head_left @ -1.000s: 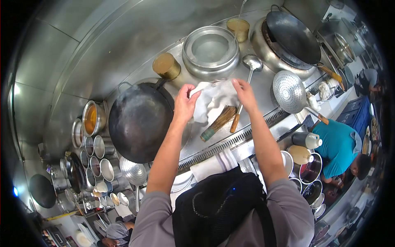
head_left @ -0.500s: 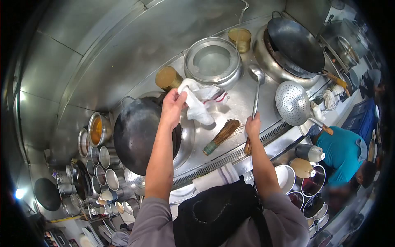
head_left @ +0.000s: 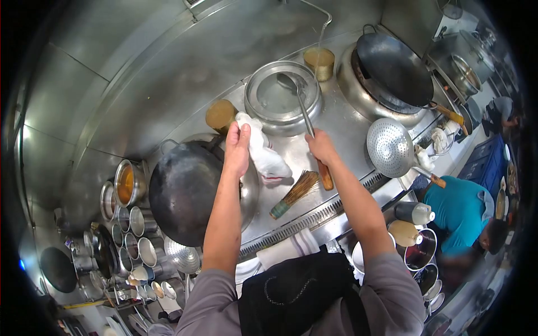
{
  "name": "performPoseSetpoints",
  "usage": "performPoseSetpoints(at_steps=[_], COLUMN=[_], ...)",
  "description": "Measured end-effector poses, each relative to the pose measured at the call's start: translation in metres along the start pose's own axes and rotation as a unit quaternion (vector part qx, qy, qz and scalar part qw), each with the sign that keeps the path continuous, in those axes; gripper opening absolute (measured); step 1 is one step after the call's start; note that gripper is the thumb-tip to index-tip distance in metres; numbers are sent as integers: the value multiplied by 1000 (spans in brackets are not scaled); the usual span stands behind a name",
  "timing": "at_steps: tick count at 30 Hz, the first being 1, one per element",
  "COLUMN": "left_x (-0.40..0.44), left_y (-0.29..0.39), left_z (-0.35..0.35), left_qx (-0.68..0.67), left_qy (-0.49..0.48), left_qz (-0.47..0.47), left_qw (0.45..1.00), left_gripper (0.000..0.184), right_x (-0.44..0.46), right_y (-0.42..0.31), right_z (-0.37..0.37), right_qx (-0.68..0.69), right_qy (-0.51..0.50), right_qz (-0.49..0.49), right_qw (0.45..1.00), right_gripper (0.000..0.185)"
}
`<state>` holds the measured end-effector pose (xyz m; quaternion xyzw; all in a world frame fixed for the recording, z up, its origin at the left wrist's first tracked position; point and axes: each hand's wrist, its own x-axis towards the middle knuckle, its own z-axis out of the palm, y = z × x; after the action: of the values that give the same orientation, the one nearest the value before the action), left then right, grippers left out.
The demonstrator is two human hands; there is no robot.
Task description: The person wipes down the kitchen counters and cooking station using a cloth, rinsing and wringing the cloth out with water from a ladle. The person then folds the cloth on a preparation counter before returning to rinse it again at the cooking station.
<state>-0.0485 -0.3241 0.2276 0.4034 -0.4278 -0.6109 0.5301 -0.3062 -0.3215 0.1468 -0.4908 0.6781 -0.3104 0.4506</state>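
My left hand (head_left: 237, 147) is closed on a white cloth (head_left: 262, 152) that hangs to its right, beside the dark wok (head_left: 188, 193). In my right hand (head_left: 321, 147) is a long-handled ladle (head_left: 304, 106) with a wooden handle end. The ladle's bowl is over the round metal water pot (head_left: 283, 92); whether it touches the water I cannot tell. Between my hands a bamboo wok brush (head_left: 295, 194) lies on the steel counter.
A second wok (head_left: 395, 67) rests on a burner at the right, with a perforated skimmer (head_left: 390, 147) near it. Two tins (head_left: 221, 115) flank the pot. Metal containers (head_left: 137, 221) crowd the left. A person in a teal shirt (head_left: 459, 207) bends at the right.
My right hand has moved up and left, bringing the ladle's bowl from the counter to over the water pot. The cloth in my left hand now hangs more gathered.
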Motion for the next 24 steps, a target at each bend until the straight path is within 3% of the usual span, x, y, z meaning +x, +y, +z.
performPoseSetpoints(at_steps=[1, 2, 3, 4, 6, 10, 13, 18, 19, 21, 22, 24], left_x=[5, 9, 10, 12, 19, 48, 63, 83, 84, 64, 53, 39], left_y=[-7, -16, -22, -35, -65, -148, -190, -167, -166, -149, -137, -146], left_z=[-8, -16, -16, -18, -23, -42, -28, 7, 7, 7, 3, -25], left_qx=[35, 70, 37, 36, -18, 46, 87, 195, 251, 229, 205, 239], left_qy=[16, 32, 48, 48, 100, 139, 160, 96, 89, 118, 148, 123], left_qz=[21, 42, 24, 26, -69, -161, -148, -146, -137, -111, -82, -48], left_qw=[999, 996, 998, 998, 992, 976, 972, 965, 954, 960, 964, 962], left_gripper=[16, 15, 15, 15, 20, 37, 50, 45, 43, 44, 45, 44], right_x=[11, 21, 28, 20, -11, -75, -121, -155, -153, -151, -143, -131], right_y=[2, 5, 8, 5, 2, 5, -2, 7, 12, 6, 15, 34], right_z=[2, 7, 9, 5, -7, -22, -34, -27, -24, -31, -30, -25], right_qx=[1, 168, 328, 327, 429, 444, 391, 320, 282, 164, 167, 99], right_qy=[0, -74, -146, -146, -185, -202, -195, -177, -157, -112, -109, -23], right_qz=[-3, 77, 154, 152, 144, 115, 114, 119, 82, 42, 44, -44], right_qw=[1000, 980, 921, 921, 872, 865, 892, 923, 943, 979, 979, 994], right_gripper=[31, 30, 29, 29, 19, 22, 24, 29, 31, 39, 39, 42])
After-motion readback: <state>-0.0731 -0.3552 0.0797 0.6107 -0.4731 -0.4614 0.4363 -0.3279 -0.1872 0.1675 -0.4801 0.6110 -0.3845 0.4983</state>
